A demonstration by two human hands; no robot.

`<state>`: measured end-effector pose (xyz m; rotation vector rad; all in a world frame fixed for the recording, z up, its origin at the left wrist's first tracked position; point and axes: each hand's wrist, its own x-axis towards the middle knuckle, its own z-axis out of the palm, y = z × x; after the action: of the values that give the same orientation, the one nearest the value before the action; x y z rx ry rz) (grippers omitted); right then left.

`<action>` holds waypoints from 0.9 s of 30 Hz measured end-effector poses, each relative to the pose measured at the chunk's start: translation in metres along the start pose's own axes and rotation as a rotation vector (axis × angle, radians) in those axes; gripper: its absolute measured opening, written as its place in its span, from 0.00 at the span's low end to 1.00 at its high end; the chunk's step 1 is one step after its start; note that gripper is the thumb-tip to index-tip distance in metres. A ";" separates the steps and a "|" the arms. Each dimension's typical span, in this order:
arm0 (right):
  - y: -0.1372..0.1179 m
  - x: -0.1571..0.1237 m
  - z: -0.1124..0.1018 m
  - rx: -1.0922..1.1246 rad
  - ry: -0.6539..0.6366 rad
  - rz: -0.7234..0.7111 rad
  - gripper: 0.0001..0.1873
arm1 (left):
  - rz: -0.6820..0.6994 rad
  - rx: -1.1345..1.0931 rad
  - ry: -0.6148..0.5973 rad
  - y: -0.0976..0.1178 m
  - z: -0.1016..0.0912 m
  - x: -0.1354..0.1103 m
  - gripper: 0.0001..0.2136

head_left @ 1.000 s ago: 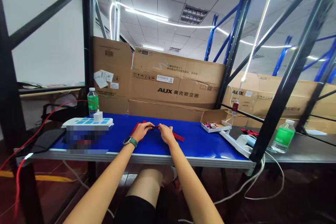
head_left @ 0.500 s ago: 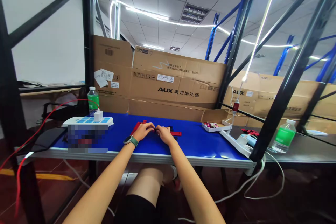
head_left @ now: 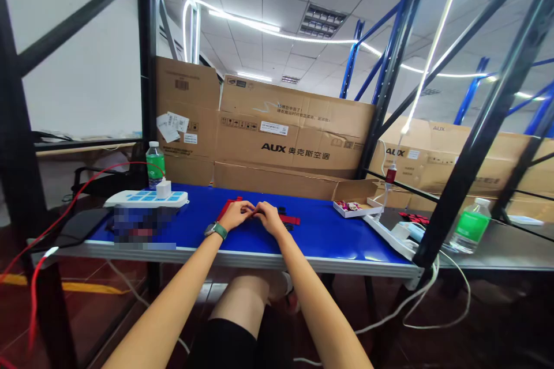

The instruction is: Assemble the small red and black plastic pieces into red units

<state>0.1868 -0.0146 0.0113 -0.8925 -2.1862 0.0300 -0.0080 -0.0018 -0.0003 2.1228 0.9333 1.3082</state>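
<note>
Wearing a green-strapped watch (head_left: 215,230), you had your left grip (head_left: 235,215) and right grip (head_left: 269,218) close together at the blue surface (head_left: 337,242), fingertips meeting. Could not tell whether either was clamped on anything; fingers hid the spot. Red strip (head_left: 294,220) lay just beside your right grip, black pieces (head_left: 282,210) near it. Red piece (head_left: 224,208) sat beside your left grip, partly hidden. Farther right stood a white box (head_left: 359,213); behind everything, cardboard (head_left: 242,147).

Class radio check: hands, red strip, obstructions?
Left hand, right hand close together, hold unclear. Flat red strip visible beside right hand. Open, shallow white box well apart, rightward.
</note>
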 end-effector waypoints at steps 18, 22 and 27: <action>0.004 0.002 -0.001 0.162 0.117 0.101 0.09 | -0.040 -0.016 0.129 -0.003 -0.001 0.001 0.12; 0.007 0.002 0.003 0.177 0.135 0.167 0.08 | -0.046 -0.075 0.054 -0.001 0.000 0.001 0.12; 0.008 0.001 0.004 0.213 0.130 0.177 0.06 | -0.042 -0.089 -0.001 -0.002 0.000 0.000 0.11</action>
<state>0.1884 -0.0070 0.0073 -0.9361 -1.9376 0.2778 -0.0080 -0.0005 -0.0013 2.0254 0.8982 1.3038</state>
